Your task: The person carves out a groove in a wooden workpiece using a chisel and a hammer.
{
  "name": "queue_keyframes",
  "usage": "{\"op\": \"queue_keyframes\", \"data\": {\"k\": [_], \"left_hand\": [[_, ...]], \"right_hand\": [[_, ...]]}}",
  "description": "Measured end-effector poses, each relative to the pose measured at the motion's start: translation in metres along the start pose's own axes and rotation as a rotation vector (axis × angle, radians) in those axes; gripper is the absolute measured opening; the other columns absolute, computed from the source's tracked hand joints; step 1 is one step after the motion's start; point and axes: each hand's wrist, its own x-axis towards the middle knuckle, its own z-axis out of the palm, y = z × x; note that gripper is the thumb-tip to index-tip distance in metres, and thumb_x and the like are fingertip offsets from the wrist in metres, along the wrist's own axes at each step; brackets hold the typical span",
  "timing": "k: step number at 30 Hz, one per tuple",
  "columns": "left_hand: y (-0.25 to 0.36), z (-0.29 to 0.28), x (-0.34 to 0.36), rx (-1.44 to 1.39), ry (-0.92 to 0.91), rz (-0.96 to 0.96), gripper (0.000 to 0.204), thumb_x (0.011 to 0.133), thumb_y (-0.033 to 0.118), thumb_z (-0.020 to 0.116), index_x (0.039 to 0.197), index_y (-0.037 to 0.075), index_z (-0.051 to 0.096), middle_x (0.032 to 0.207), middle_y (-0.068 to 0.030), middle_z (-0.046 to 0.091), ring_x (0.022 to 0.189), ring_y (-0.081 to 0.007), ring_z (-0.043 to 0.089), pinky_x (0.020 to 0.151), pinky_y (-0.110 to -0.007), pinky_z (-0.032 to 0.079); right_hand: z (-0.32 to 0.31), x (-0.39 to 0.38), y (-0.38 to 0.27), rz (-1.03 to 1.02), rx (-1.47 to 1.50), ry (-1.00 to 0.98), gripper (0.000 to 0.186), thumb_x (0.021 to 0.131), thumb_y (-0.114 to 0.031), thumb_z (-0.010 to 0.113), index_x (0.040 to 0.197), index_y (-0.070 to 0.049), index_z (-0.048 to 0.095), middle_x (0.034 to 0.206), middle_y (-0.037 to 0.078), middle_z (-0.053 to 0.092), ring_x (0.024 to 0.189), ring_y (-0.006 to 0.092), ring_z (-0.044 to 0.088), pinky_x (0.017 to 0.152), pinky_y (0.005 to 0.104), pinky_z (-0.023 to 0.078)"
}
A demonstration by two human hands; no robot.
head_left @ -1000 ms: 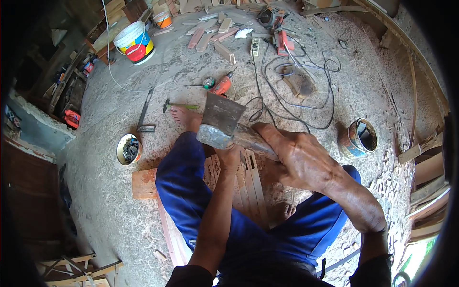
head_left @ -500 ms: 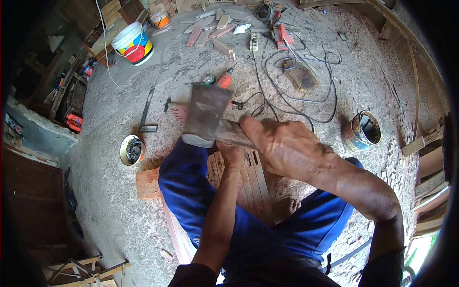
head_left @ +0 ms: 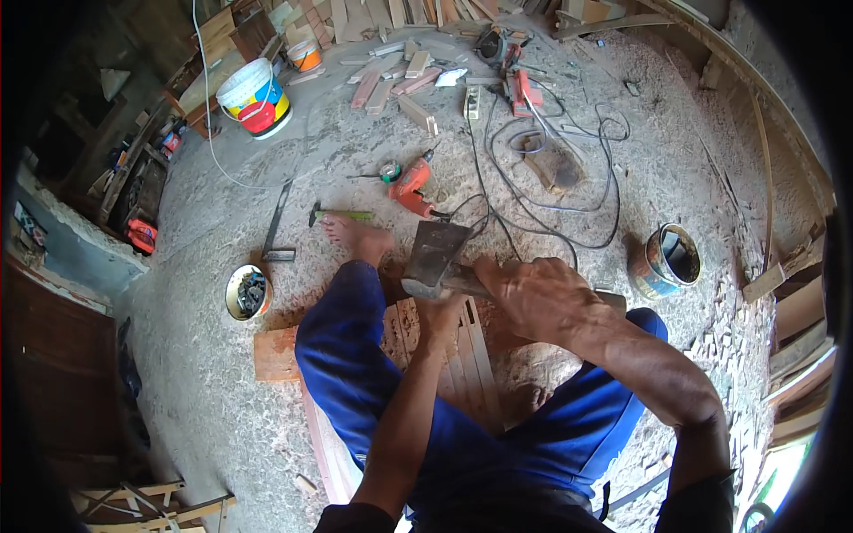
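Head view: the right hand (head_left: 549, 300) is closed around a hatchet (head_left: 437, 252) over the left hand (head_left: 442, 313), whose grip is hidden. Wood strips (head_left: 464, 366) lie between the legs (head_left: 345, 355); work appears underway, portions finished and outstanding indeterminable.

Orange drill (head_left: 410, 187), white bucket (head_left: 255, 98), black cable (head_left: 503, 219)

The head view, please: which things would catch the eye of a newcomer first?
First, probably the broad-headed hatchet near the centre, gripped in the person's right hand. Then the bright blue trousers below it, with the legs spread apart. Beyond, the orange-red drill lies on the floor, and a multicoloured bucket stands at upper left.
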Motion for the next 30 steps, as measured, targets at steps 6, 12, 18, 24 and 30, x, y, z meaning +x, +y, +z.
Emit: {"op": "queue_keyframes", "data": {"k": [6, 12, 18, 24, 30], "left_hand": [[-0.021, -0.025, 0.019, 0.052, 0.131, 0.249, 0.019, 0.08, -0.005, 0.068, 0.095, 0.003, 0.059, 0.091, -0.0045, 0.065, 0.078, -0.0138, 0.063, 0.068, -0.03, 0.051], [0.0, -0.026, 0.021, -0.09, 0.081, 0.194, 0.02, 0.083, -0.004, 0.066, 0.097, 0.004, 0.055, 0.084, -0.0034, 0.06, 0.071, -0.0117, 0.06, 0.058, -0.029, 0.049], [0.007, -0.018, 0.008, -0.153, 0.136, 0.22, 0.02, 0.084, -0.003, 0.067, 0.101, 0.002, 0.058, 0.088, -0.0049, 0.062, 0.078, -0.0138, 0.061, 0.067, -0.029, 0.049], [-0.042, -0.042, 0.009, 0.348, 0.118, 0.506, 0.023, 0.082, 0.0, 0.069, 0.103, 0.001, 0.061, 0.096, -0.006, 0.065, 0.085, -0.0171, 0.062, 0.076, -0.032, 0.051], [-0.03, -0.014, 0.001, -0.004, 0.093, 0.324, 0.038, 0.077, -0.001, 0.079, 0.11, 0.004, 0.06, 0.102, -0.0044, 0.064, 0.091, -0.016, 0.061, 0.081, -0.031, 0.052]], "right_hand": [[0.034, -0.019, 0.006, 0.085, 0.407, 0.011, 0.074, 0.072, -0.006, 0.07, 0.139, 0.001, 0.039, 0.107, 0.027, 0.067, 0.102, 0.0457, 0.065, 0.088, 0.0494, 0.054], [0.041, -0.033, 0.007, 0.135, 0.537, 0.167, 0.074, 0.071, -0.007, 0.071, 0.14, 0.002, 0.043, 0.114, 0.03, 0.062, 0.111, 0.0462, 0.059, 0.095, 0.0501, 0.05], [0.049, -0.028, 0.006, -0.022, 0.495, 0.309, 0.061, 0.074, -0.004, 0.068, 0.131, 0.003, 0.047, 0.103, 0.029, 0.065, 0.098, 0.0467, 0.063, 0.085, 0.0492, 0.053], [-0.006, -0.014, -0.022, -0.05, 0.182, 0.1, 0.058, 0.075, 0.0, 0.065, 0.13, 0.001, 0.044, 0.089, 0.023, 0.069, 0.08, 0.0425, 0.069, 0.071, 0.0484, 0.057], [-0.006, -0.007, -0.013, -0.118, -0.021, 0.101, 0.048, 0.079, -0.01, 0.071, 0.118, -0.001, 0.045, 0.09, 0.021, 0.069, 0.082, 0.0389, 0.071, 0.069, 0.0481, 0.057]]}}
